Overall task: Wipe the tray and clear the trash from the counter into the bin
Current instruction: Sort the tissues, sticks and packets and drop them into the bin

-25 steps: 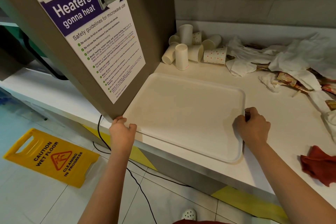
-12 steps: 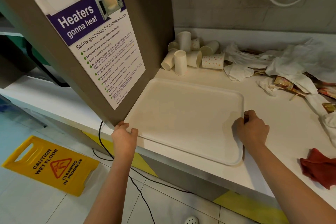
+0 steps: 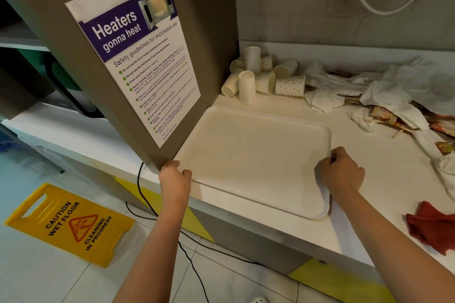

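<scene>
Looking down from the head camera, the cream tray (image 3: 251, 157) lies flat on the white counter (image 3: 369, 216), its left side against the brown cabinet panel (image 3: 209, 32) and its near edge close to the counter's front edge. The left hand (image 3: 175, 176) curls its fingers over the tray's near-left corner, and the right hand (image 3: 341, 171) grips the raised rim on the right side, fingers bent round the lip. The tray looks like stiff moulded plastic, light for its breadth, with a smooth face that would likely be slippery once wet; the rim is the sensible place to hold, and two hands on opposite sides should keep it from tipping. Behind it a cluster of paper cups (image 3: 263, 76) lies toppled, light and easily crushed, best gathered several at a time. To the right, crumpled tissues (image 3: 394, 86) and snack wrappers (image 3: 386, 118) are soft and will scrunch into a handful. A red cloth (image 3: 433, 229) lies near the counter's front right, limp and within reach for wiping. No bin can be identified with certainty.
</scene>
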{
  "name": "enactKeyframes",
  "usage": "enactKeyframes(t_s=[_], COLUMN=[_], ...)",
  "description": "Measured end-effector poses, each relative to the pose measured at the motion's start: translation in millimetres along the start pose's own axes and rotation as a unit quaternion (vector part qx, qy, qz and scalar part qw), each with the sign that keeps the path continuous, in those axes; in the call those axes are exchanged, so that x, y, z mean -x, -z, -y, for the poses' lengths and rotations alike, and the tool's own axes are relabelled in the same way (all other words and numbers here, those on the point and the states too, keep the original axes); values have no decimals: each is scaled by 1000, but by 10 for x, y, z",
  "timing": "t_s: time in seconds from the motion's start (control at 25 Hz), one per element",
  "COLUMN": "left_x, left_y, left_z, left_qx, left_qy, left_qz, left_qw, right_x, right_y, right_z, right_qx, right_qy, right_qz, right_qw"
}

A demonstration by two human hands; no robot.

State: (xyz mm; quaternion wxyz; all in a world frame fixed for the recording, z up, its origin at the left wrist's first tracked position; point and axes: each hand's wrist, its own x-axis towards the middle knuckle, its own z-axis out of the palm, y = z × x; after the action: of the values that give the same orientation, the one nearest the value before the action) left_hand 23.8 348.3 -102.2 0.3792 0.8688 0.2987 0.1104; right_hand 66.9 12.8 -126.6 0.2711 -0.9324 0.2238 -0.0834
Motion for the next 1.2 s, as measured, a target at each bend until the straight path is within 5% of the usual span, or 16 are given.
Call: enactKeyframes(t_s=[0.32, 0.6, 0.8, 0.92, 1.2], left_x=[-13, 64, 207, 364, 745], left_y=[-15, 67, -18, -207, -724], left_z=[-14, -95, -691, -1050, -1818], left_qx=[-1, -52, 13, 49, 60], left_qy=[2, -73, -108, -160, -275], left_qz=[6, -17, 144, 245, 384], left_qw=[1000, 996, 983, 955, 879], right_x=[21, -22, 105, 209, 392], right_y=[86, 248, 418, 558, 957], right_z=[63, 67, 186, 215, 12], right_qx=[0, -19, -97, -119, -92], right_qy=[7, -16, 28, 48, 24], right_qz=[16, 132, 113, 144, 59], right_qw=[1000, 991, 989, 981, 994])
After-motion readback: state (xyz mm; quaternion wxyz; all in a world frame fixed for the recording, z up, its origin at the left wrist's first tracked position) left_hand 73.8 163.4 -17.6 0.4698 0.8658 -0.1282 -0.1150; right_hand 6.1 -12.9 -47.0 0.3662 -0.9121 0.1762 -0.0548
